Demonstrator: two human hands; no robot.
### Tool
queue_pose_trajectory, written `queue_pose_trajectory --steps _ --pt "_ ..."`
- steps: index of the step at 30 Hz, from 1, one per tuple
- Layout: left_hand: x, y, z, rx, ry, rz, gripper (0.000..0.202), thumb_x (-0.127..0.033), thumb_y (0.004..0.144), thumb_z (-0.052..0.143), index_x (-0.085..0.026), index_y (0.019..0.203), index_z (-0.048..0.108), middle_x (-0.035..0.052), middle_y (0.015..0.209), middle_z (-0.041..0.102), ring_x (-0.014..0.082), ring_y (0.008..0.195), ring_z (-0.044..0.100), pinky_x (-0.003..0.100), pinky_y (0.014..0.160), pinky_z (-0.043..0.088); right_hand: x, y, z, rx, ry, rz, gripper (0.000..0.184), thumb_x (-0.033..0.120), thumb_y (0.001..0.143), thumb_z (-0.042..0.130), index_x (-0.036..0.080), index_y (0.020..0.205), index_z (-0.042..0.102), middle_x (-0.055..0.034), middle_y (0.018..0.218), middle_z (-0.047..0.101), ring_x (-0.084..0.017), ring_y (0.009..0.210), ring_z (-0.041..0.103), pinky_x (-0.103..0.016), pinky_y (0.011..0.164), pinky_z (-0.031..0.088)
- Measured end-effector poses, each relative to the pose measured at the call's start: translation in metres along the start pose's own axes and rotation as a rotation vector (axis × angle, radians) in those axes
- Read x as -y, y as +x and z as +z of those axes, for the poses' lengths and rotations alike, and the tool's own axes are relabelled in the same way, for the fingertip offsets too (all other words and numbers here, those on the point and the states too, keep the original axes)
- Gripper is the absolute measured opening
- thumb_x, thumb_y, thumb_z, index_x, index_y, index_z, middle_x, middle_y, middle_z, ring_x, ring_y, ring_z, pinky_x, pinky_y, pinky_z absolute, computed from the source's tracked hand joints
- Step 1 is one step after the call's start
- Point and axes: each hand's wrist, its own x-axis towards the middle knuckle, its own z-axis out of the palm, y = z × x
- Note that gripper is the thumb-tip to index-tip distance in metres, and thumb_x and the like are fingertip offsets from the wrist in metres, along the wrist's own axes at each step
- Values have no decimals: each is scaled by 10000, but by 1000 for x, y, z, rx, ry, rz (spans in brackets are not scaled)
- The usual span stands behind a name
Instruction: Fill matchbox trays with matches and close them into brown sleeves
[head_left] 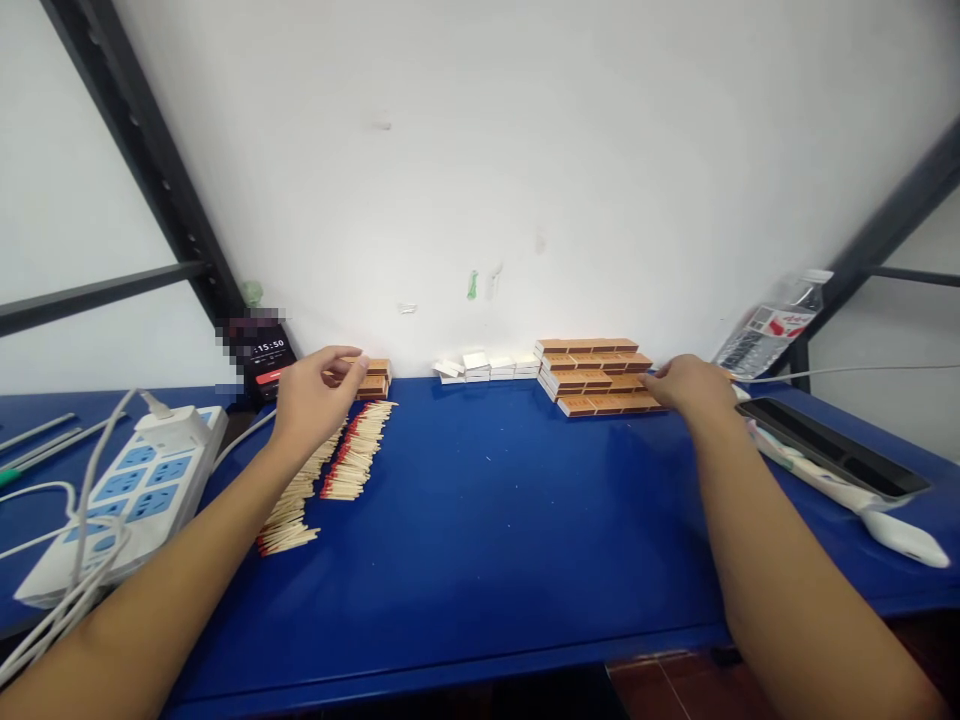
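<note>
Your left hand (pixel 311 395) touches the small matchbox stack (pixel 375 378), right hand (pixel 690 385) touches the big stack (pixel 596 375) — whether either is clamped, I cannot tell | both stacks look light, crushable — take long sides gently

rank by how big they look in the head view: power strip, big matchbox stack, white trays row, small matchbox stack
1. power strip, nearest the camera, so unsure
2. big matchbox stack
3. white trays row
4. small matchbox stack, partly behind left hand

The middle of the table (pixel 487 520) lies open between matches (pixel 352 455) left and matchbox stack (pixel 596 375) right.
</note>
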Motion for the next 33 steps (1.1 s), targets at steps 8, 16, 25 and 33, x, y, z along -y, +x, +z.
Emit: queue_pose_trajectory --steps 8,16,25,33 --pt "41 10 0 182 474 270 354 -408 966 589 -190 1175 774 171 1192 778 417 1168 589 551 989 458 90 -50 -13 -62 12 -128 233 346 956 589 191 987 759 -191 974 767 -362 945 712 -439 795 499" --pt "8 33 25 371 500 415 321 -356 971 635 -202 1218 770 153 1238 776 389 1226 592 536 1032 437 136 -81 -5 -27 99 -449 212 277 1008 520 194 985 713 -135 1031 777 -292 942 681 -350 725 408" --pt "-44 83 115 542 431 442 369 -390 983 615 -151 1205 789 187 1176 767 374 1167 648 486 992 508 142 -86 5 73 87 -569 206 213 1022 512 197 950 704 -129 1036 765 -270 965 655 -336 737 392" --pt "-33 103 131 565 436 430 137 -244 845 659 -196 840 787 136 1016 770 306 1043 669 399 913 545 142 -84 9 112 93 -574 195 227 1041 522 196 990 708 -127 1060 761 -264 974 665 -337 748 412"
